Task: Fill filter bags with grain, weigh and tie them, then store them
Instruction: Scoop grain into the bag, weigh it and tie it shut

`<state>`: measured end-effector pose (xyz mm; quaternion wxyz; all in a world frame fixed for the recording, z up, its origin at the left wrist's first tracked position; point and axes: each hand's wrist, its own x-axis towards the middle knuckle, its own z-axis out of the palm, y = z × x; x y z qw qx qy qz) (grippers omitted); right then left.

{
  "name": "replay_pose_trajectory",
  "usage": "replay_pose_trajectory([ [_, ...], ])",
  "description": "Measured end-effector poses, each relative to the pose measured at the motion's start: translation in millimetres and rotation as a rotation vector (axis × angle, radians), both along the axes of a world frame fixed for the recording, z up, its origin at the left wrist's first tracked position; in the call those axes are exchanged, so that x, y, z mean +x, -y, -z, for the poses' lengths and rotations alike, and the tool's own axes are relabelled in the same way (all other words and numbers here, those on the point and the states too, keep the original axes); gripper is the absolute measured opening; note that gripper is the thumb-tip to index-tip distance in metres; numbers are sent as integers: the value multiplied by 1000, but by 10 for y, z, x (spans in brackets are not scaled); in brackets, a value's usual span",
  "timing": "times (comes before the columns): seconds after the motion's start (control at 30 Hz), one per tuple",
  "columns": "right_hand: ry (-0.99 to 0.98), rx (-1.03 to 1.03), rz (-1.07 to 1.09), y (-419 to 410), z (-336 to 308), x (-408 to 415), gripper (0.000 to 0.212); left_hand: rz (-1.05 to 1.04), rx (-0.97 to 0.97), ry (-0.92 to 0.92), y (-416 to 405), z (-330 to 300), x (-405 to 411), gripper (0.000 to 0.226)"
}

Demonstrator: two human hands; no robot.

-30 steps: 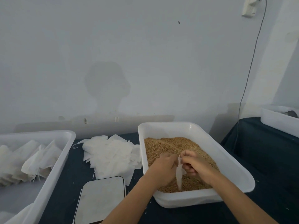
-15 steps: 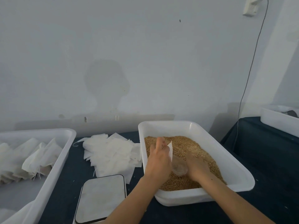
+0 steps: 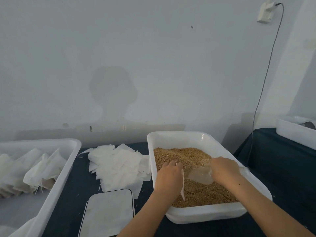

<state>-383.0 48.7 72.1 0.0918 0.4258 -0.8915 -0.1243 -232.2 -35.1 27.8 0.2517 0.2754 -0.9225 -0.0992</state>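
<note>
A white tub (image 3: 203, 215) holds brown grain (image 3: 196, 190). Over the grain my left hand (image 3: 168, 175) pinches a thin white filter bag (image 3: 182, 187), seen edge-on and hanging down. My right hand (image 3: 224, 170) grips a clear plastic scoop (image 3: 200, 175) whose blade lies on the grain, pointing left toward the bag. The scoop's handle pokes out behind my right hand. A pile of empty filter bags (image 3: 116, 166) lies on the dark table to the left of the tub. A flat scale (image 3: 108, 214) sits in front of that pile.
A large white tub (image 3: 51, 189) at the left holds several filled bags (image 3: 35, 173). Another white tub (image 3: 294, 132) stands at the far right on a dark table. A grey cable (image 3: 261, 86) hangs down the wall from a socket.
My hands have parted. The right hand moved right across the grain with the scoop, which now shows. The left hand holds the bag alone, hanging lower than before.
</note>
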Motion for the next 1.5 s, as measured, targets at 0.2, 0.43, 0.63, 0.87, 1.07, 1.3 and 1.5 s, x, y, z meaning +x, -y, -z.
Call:
replay_pose_trajectory([
  [0.2, 154, -64, -41, 300, 194, 42, 26, -10, 9, 6, -8, -25, -3, 20],
  [0.43, 354, -259, -82, 196, 401, -180, 11, -39, 50, 76, 17, -52, 39, 32],
  [0.63, 500, -407, -109, -60, 184, -320, 9, -74, 40, 110, -1, -56, 46, 46],
  [0.87, 577, -408, -254, -542, -397, -346, 7, 29, 63, 3, 18, -12, -17, 16],
  [1.07, 533, -197, -286, -720, -680, -282, 9, 72, 90, -57, 29, -8, -10, 9],
  [1.3, 403, -67, -303, -622, -873, -186, 12, 123, 165, -62, 6, -93, 21, 16],
  [1.5, 374, -8, -299, -507, -973, -163, 16, 136, 207, -39, -2, -108, 33, 21],
])
